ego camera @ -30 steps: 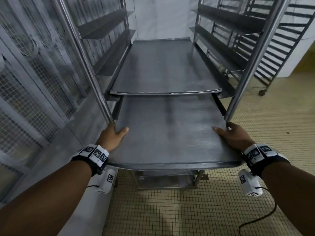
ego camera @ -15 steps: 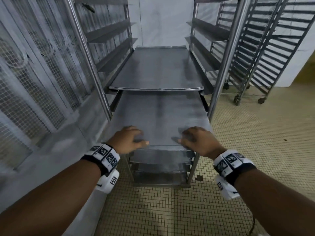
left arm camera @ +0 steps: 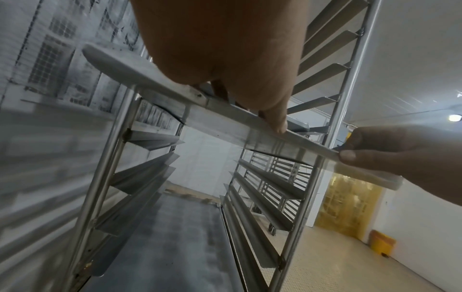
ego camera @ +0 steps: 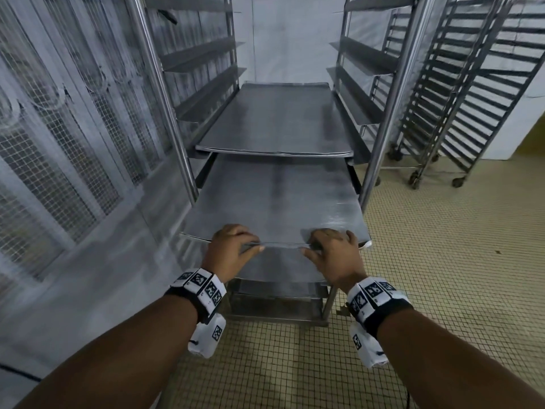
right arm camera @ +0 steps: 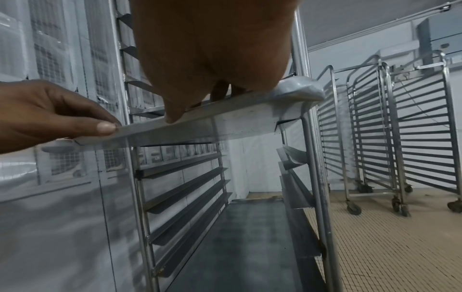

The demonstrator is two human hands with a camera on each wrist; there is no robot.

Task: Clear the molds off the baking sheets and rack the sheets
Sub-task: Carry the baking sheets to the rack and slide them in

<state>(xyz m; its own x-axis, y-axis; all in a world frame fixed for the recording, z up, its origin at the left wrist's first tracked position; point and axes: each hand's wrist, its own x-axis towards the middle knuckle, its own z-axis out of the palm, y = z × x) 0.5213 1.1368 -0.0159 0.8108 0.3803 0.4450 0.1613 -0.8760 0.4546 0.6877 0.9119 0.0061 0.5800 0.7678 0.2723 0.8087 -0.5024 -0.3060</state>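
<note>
A bare metal baking sheet point(ego camera: 274, 202) lies on a pair of runners in the steel rack point(ego camera: 383, 113), its near end sticking out past the front posts. My left hand point(ego camera: 230, 246) and right hand point(ego camera: 333, 249) both hold its near rim, fingers curled over the top and thumbs against the front edge. The left wrist view shows the left thumb point(left arm camera: 277, 118) lying along the rim point(left arm camera: 175, 90). In the right wrist view the right hand point(right arm camera: 212, 59) sits near the sheet's right corner point(right arm camera: 297, 92). Another sheet point(ego camera: 277, 119) sits fully in, one level higher. No molds are in view.
More sheets point(ego camera: 280, 264) lie on lower runners under my hands. Empty runners point(ego camera: 200, 54) line the rack above. A wire-mesh wall point(ego camera: 59, 143) runs close on the left. Several empty wheeled racks point(ego camera: 472, 84) stand at the right on the tiled floor point(ego camera: 442, 261).
The sheet has slid deeper into the rack. My hands have shifted from its two side edges to its near rim, closer together, and the view has pulled back.
</note>
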